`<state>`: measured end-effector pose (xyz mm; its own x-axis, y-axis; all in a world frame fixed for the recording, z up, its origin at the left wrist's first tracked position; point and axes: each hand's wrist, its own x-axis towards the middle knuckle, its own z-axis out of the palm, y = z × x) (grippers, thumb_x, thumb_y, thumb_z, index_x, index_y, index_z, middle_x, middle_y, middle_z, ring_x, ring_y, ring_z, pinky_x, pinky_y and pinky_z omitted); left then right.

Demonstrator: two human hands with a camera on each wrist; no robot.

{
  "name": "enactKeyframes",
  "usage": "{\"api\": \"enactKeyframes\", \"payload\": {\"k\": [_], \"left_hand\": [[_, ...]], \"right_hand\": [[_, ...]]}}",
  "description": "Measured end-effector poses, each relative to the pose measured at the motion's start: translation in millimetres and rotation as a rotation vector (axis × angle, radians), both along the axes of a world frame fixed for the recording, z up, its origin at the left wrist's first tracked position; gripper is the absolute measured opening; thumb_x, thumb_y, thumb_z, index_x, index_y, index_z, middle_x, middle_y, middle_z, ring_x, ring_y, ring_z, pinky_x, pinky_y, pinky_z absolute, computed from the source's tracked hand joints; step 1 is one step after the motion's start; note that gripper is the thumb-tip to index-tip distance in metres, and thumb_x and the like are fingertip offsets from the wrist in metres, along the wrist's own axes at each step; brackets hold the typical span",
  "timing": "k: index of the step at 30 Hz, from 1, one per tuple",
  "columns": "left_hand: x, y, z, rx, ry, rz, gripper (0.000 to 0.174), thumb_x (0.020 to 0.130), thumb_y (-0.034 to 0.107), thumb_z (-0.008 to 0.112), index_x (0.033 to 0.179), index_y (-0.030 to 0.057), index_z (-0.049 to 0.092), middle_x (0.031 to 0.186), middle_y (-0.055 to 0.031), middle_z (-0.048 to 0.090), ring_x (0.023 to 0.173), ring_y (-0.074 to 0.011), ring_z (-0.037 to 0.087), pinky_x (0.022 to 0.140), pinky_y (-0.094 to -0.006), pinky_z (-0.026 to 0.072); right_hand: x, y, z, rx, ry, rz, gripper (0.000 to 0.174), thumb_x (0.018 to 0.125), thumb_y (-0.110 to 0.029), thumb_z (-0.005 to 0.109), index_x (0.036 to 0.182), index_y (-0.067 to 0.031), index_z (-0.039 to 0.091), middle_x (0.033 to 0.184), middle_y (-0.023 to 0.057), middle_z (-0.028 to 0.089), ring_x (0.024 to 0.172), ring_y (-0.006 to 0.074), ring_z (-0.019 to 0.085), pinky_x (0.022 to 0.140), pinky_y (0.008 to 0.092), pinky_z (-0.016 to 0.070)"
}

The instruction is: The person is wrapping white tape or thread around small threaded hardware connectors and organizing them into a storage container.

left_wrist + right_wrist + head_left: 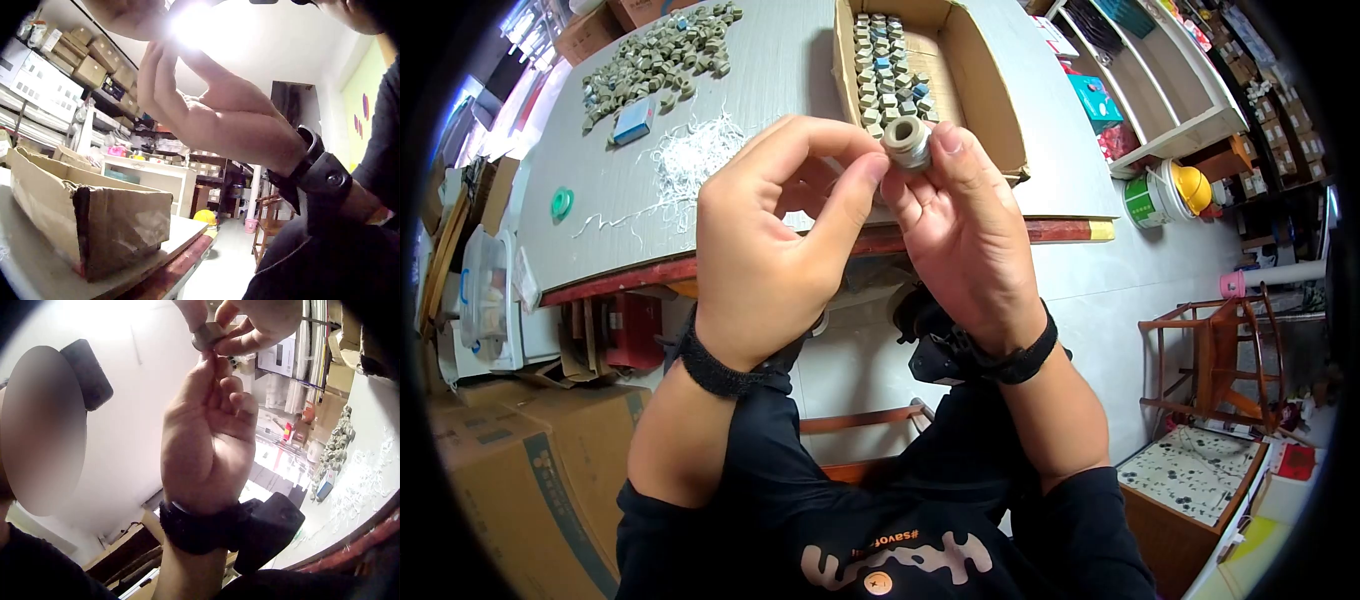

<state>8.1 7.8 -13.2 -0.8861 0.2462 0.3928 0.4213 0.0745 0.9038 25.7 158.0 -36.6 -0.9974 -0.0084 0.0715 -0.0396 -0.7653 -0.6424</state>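
Observation:
In the head view, a grey-beige threaded fitting [907, 143] has its round opening facing up, with whitish material around its thread. My right hand [975, 225] grips it between thumb and fingers. At its left side, my left hand [775, 235] pinches with thumb and forefinger at its edge; the exact contact is partly hidden. The left wrist view shows my right hand [209, 122], its fingertips lost in glare. Across the right wrist view, my left hand [209, 440] reaches up to the fitting [207, 336], which my right hand [269, 325] holds.
A cardboard box [985, 110] holds rows of similar fittings [880, 75]. Left on the table [785, 85] are a heap of fittings [665, 60], a blue-white packet [632, 122], white shreds [695, 155] and a green ring [561, 203]. A wooden chair [1215, 350] stands at right.

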Motion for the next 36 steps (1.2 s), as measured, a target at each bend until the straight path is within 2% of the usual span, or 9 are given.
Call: {"api": "enactKeyframes", "payload": {"k": [10,13,16,17,20,23,28,32,36], "left_hand": [[-1,-7,5,0.175,-0.133,-0.086,0.014,0.096,0.011,0.058,0.102,-0.0006,0.058,0.085,-0.0025,0.059,0.066,-0.0055,0.054,0.059,-0.0190,0.0437],[-12,-15,0,0.220,-0.123,-0.089,0.018,0.098,0.017,0.056,0.105,0.0000,0.057,0.093,-0.0057,0.059,0.071,-0.0075,0.056,0.059,-0.0206,0.0444],[-18,-16,2,0.343,-0.210,-0.173,0.020,0.099,0.019,0.053,0.107,0.0006,0.054,0.097,-0.0078,0.060,0.078,-0.0085,0.056,0.059,-0.0213,0.0449],[-20,-20,2,0.378,-0.329,-0.266,0.022,0.100,0.021,0.051,0.109,0.0015,0.051,0.097,-0.0081,0.058,0.081,-0.0092,0.055,0.058,-0.0204,0.0450],[-22,-27,1,0.463,-0.479,-0.440,0.021,0.100,0.020,0.051,0.110,0.0022,0.049,0.089,-0.0049,0.054,0.076,-0.0091,0.054,0.057,-0.0189,0.0447],[-23,-25,0,0.537,-0.539,-0.406,0.020,0.099,0.019,0.050,0.110,0.0027,0.047,0.081,-0.0010,0.047,0.072,-0.0089,0.052,0.055,-0.0180,0.0444],[-22,-29,0,0.419,-0.631,-0.451,0.017,0.099,0.018,0.050,0.107,0.0027,0.047,0.078,0.0007,0.045,0.069,-0.0085,0.052,0.054,-0.0186,0.0444],[-16,-23,-1,0.258,-0.666,-0.501,0.017,0.098,0.019,0.050,0.106,0.0031,0.048,0.075,0.0013,0.044,0.066,-0.0083,0.052,0.053,-0.0191,0.0445],[-15,-18,1,0.046,-0.603,-0.463,0.025,0.097,0.017,0.055,0.114,0.0001,0.050,0.073,0.0007,0.049,0.064,-0.0059,0.053,0.052,-0.0177,0.0435]], "right_hand": [[0,-1,3,0.269,0.037,-0.137,0.022,0.090,-0.015,0.068,0.106,-0.0040,0.057,0.102,0.0076,0.063,0.091,0.0134,0.062,0.082,0.0268,0.0509],[-1,2,2,0.382,0.050,-0.081,0.024,0.090,-0.014,0.069,0.108,-0.0025,0.058,0.097,0.0063,0.064,0.089,0.0124,0.062,0.080,0.0248,0.0512],[0,7,4,0.429,0.037,0.039,0.024,0.090,-0.014,0.069,0.108,-0.0020,0.059,0.093,0.0053,0.064,0.086,0.0115,0.062,0.078,0.0241,0.0515],[0,7,5,0.432,0.028,0.060,0.023,0.090,-0.014,0.069,0.107,-0.0018,0.059,0.091,0.0051,0.064,0.085,0.0112,0.062,0.078,0.0241,0.0515],[0,7,6,0.400,-0.011,0.136,0.021,0.091,-0.014,0.067,0.106,-0.0013,0.060,0.090,0.0050,0.065,0.085,0.0108,0.062,0.077,0.0242,0.0520],[0,10,5,0.261,-0.056,0.201,0.021,0.092,-0.015,0.066,0.106,-0.0014,0.060,0.094,0.0060,0.065,0.087,0.0119,0.063,0.079,0.0244,0.0537],[-3,14,2,0.032,-0.032,0.149,0.022,0.093,-0.017,0.064,0.109,-0.0027,0.058,0.100,0.0072,0.064,0.092,0.0155,0.065,0.084,0.0257,0.0562],[-3,13,0,0.099,-0.056,0.056,0.022,0.093,-0.019,0.065,0.107,-0.0041,0.058,0.099,0.0060,0.064,0.087,0.0136,0.064,0.081,0.0253,0.0536],[-4,7,-5,0.239,0.012,-0.055,0.022,0.091,-0.020,0.069,0.102,-0.0040,0.060,0.096,0.0042,0.064,0.086,0.0099,0.061,0.074,0.0224,0.0487]]}}
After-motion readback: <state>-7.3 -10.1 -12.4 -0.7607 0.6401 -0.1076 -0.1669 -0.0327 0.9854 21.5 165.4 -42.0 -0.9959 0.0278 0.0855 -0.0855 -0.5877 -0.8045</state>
